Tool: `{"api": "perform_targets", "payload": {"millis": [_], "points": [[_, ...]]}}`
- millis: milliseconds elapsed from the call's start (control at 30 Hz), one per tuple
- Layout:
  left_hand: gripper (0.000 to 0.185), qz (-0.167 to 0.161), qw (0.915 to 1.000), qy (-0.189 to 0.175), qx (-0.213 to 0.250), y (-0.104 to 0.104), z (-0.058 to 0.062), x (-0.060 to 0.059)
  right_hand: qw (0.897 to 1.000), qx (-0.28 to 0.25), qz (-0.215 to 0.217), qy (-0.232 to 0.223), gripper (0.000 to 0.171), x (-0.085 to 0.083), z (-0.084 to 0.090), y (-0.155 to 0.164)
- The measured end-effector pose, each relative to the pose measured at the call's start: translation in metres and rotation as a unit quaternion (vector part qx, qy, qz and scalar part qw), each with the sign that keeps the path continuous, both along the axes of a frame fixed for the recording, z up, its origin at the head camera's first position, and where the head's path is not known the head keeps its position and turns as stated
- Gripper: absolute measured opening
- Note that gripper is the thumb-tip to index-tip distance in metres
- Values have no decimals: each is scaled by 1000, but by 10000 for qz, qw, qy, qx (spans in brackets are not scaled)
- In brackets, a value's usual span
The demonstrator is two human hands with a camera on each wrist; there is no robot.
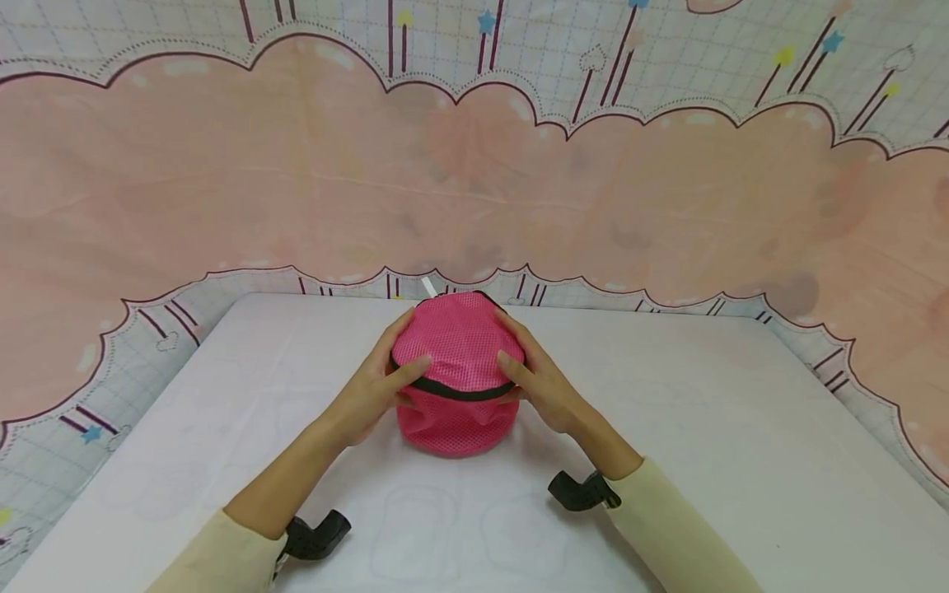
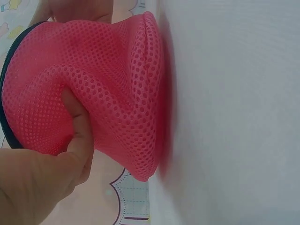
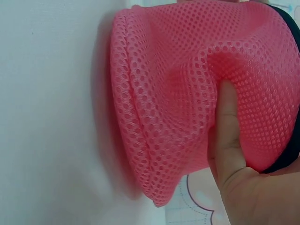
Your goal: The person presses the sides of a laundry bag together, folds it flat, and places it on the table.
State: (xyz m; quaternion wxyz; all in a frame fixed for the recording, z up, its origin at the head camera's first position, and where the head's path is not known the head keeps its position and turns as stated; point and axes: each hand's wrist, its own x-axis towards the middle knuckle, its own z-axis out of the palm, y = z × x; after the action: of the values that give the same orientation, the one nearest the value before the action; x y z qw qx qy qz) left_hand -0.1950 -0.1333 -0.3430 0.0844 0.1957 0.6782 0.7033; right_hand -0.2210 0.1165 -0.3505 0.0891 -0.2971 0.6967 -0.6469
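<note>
**Both hands clasp a pink mesh bag on the table**

A round pink mesh bag (image 1: pixel 454 379) with a dark zip band stands upright near the far middle of the white table (image 1: pixel 741 428). The left hand (image 1: pixel 374 387) grips its left side, fingers curled round the far part of the lid and the thumb laid across the top near the zip. The right hand (image 1: pixel 544 379) grips the right side the same way. In the left wrist view a finger (image 2: pixel 77 126) pushes a dent into the mesh wall; in the right wrist view a finger (image 3: pixel 227 126) does likewise. The bag's base sits flat on the table. A pink patterned cloth (image 1: pixel 222 165) hangs behind.
</note>
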Motion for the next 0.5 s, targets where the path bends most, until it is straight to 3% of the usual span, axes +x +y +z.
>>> {"api": "perform_targets", "payload": {"millis": [300, 500], "points": [[75, -133, 9994, -143, 302, 3, -4, 0, 9970, -627, 9, -443, 64, 2, -4, -5], [78, -189, 9989, -279, 328, 5, -10, -1, 9958, -767, -120, -485, 57, 2, -9, -8]]}}
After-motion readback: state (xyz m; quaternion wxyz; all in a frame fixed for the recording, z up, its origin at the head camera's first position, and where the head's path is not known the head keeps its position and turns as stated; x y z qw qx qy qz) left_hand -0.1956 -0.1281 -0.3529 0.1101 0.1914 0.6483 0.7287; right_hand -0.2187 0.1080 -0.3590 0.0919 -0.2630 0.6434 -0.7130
